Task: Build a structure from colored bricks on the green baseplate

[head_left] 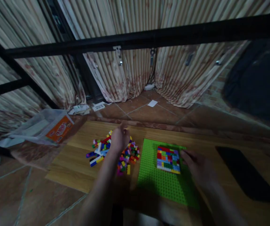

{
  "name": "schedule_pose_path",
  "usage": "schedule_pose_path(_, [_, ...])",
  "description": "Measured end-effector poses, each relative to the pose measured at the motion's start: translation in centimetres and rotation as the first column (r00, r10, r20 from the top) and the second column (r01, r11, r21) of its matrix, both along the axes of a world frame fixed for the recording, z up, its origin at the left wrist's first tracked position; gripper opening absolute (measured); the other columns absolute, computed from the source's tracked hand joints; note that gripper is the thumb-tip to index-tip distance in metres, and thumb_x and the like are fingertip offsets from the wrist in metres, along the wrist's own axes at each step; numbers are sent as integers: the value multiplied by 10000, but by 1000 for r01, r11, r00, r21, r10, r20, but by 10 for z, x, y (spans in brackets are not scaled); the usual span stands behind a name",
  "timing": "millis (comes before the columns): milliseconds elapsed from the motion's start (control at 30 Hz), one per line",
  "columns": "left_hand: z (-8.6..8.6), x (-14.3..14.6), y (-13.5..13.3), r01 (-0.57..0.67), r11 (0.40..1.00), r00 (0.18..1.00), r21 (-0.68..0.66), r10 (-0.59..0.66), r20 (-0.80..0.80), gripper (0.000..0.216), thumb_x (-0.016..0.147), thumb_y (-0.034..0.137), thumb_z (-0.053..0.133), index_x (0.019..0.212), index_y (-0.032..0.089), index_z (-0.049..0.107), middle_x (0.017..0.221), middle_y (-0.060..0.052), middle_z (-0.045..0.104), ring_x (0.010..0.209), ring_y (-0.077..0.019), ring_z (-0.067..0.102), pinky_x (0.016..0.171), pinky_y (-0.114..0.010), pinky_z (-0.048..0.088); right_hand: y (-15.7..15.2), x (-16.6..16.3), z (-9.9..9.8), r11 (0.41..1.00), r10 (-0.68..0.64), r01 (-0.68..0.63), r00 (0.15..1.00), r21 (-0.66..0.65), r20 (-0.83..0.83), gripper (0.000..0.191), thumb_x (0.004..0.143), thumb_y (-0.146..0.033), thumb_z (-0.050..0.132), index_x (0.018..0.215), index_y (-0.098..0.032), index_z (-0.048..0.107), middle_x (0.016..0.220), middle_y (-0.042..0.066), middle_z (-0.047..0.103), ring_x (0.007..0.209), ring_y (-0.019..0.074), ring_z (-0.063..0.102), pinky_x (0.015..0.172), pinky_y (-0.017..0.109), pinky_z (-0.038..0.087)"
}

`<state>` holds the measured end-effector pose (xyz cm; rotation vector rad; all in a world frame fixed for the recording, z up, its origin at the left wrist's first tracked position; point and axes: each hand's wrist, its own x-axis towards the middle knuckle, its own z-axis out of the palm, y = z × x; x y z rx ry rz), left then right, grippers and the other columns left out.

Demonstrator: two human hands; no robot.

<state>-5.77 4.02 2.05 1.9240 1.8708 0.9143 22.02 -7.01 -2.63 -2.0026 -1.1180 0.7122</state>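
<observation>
My left hand [120,138] is above a pile of small loose building bricks [127,153], its fingers curled together. Whatever may be between them is hidden. Flat on the table lies a green studded baseplate [149,175]. On it sits a low square of multicoloured bricks [168,159], with red along the far edge and yellow at the near right corner. Just right of that square is my right hand [197,164], somewhat blurred, with thumb and fingertips drawn together. I cannot make out anything in its pinch.
The bricks and baseplate are on a wooden table [73,160]. A dark flat panel [245,172] lies at its right side. Beyond the left end stands a clear plastic bin [39,125] with an orange label. Striped curtains [135,72] and a dark metal bar [153,37] are behind.
</observation>
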Motion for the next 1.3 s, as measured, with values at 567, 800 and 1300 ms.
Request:
schedule_pose_path(567, [-14, -59, 20, 75, 953, 933, -293, -171, -318, 257, 823, 192, 515, 1006, 217, 695, 1187, -88, 670, 1167, -265, 557, 956, -383, 437, 9, -2, 6, 998, 41, -27, 964, -56, 263, 472, 717, -577, 527, 891, -200, 752, 780, 94, 748, 723, 299, 696, 599, 357, 505])
schedule_pose_path(800, [-7, -65, 14, 42, 943, 931, -330, -157, -331, 244, 779, 169, 551, 977, 200, 690, 1064, -110, 704, 1064, -263, 610, 907, -381, 451, 9, -3, 7, 998, 39, -23, 963, -66, 265, 475, 714, -580, 530, 899, -206, 756, 795, 96, 751, 738, 305, 696, 619, 368, 508])
schedule_pose_path(1300, [-4, -37, -1, 405, 910, 910, -87, -391, 139, 120, 814, 228, 551, 858, 157, 637, 800, -36, 696, 767, -162, 649, 711, -248, 490, 5, -10, 12, 991, -48, 29, 988, 127, 145, 426, 747, -523, 558, 915, -177, 740, 856, 99, 755, 807, 272, 703, 697, 342, 525])
